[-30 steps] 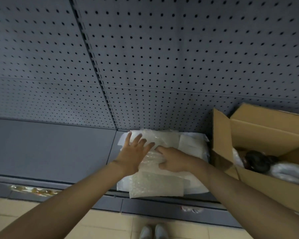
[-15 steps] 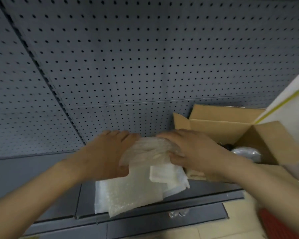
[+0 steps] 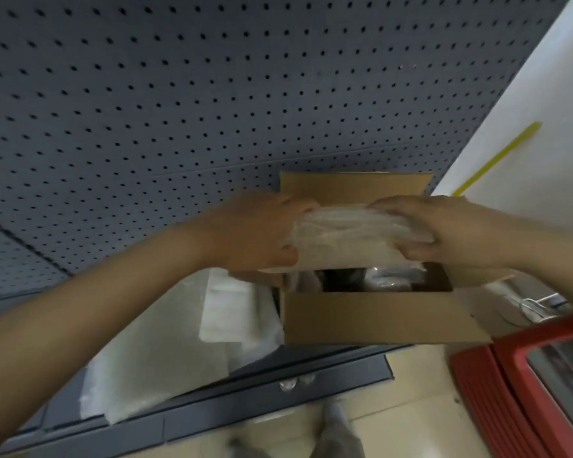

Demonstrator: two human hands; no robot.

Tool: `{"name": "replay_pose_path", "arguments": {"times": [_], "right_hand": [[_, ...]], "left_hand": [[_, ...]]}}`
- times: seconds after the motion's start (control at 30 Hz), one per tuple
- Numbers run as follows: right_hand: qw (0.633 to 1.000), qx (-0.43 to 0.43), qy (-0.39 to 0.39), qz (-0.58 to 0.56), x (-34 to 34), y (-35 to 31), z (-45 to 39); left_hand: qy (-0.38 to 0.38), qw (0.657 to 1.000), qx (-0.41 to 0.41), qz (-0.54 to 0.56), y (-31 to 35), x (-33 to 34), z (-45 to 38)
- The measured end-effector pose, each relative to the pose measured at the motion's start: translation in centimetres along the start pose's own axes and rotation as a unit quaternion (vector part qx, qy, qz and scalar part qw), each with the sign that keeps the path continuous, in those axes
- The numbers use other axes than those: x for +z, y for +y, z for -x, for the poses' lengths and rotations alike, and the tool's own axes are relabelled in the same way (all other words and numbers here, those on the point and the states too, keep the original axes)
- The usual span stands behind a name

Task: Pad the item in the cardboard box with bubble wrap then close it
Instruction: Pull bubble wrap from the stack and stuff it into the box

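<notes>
An open cardboard box (image 3: 371, 319) stands on the grey shelf, flaps up. Inside it lies a dark item (image 3: 341, 280) beside some clear wrapping (image 3: 391, 280). Right above the box opening I hold a folded wad of bubble wrap (image 3: 351, 239). My left hand (image 3: 255, 233) grips its left end and my right hand (image 3: 444, 229) grips its right end. The wad hides most of the box's inside.
More bubble wrap and white foam sheets (image 3: 166, 352) lie on the shelf left of the box. A grey pegboard wall (image 3: 212, 94) rises behind. A red crate (image 3: 530, 385) sits on the floor at lower right, a white wall (image 3: 536, 133) beyond it.
Both hands lifted the wad of bubble wrap off the pile and carried it to the right, over the box opening. My view swung right with them.
</notes>
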State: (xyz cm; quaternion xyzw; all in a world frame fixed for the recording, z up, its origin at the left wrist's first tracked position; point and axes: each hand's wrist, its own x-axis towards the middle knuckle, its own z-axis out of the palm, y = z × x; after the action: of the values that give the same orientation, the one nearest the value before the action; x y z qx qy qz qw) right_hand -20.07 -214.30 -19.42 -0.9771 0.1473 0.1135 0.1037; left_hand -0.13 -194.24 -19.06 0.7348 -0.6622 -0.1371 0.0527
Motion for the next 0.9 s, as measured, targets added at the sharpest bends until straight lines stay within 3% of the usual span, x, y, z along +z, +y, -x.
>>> {"name": "replay_pose_path", "arguments": {"times": [0.17, 0.37, 0.5, 0.67, 0.9], "right_hand": [[0.992, -0.056, -0.107, -0.04, 2.8, 7.0, -2.7], [0.971, -0.07, -0.21, -0.087, 6.2, 10.5, -6.3], [0.953, -0.081, -0.265, -0.125, 7.6, 11.6, -8.2], [0.937, -0.09, -0.298, -0.161, 8.9, 12.1, -9.2], [0.963, -0.116, -0.218, -0.109, 9.4, 11.1, -8.1]], "left_hand": [[-0.129, 0.983, -0.063, 0.109, 0.6, 3.5, -6.0], [-0.245, 0.914, -0.161, 0.279, -1.0, 6.8, -10.4], [-0.289, 0.885, -0.2, 0.306, -2.6, 8.1, -12.2], [-0.318, 0.905, -0.19, 0.209, -2.3, 9.5, -13.1], [-0.279, 0.939, -0.153, 0.129, -1.0, 10.9, -12.3]]}}
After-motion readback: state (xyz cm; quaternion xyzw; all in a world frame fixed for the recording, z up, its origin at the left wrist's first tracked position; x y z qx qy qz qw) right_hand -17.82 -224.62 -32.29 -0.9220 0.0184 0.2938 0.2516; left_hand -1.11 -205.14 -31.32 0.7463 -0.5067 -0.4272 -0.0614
